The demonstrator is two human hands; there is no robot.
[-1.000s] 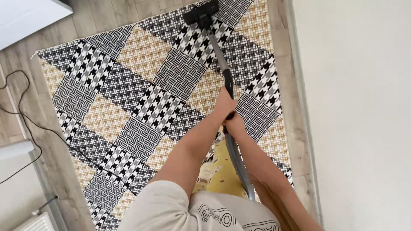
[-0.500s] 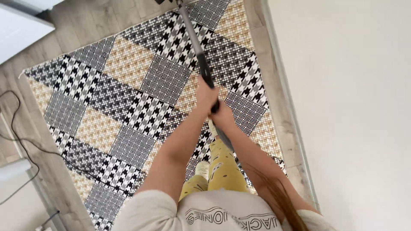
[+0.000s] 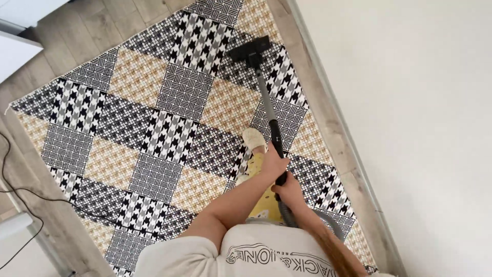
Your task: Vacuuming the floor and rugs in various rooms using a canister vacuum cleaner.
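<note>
A patchwork rug fills the frame's centre: black-and-white houndstooth, grey basketweave and tan woven squares. A black vacuum head with grey wand sits upper centre. Yellow patterned trousers, cream slipper, white wall at right.

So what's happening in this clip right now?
A person is vacuuming a patchwork rug on a wooden floor, beside a white wall. Both hands grip the black vacuum wand: the left hand higher up the tube, the right hand just behind it near the hose. The floor nozzle rests flat on the rug near its far edge. A black cable trails across the floor.
</note>
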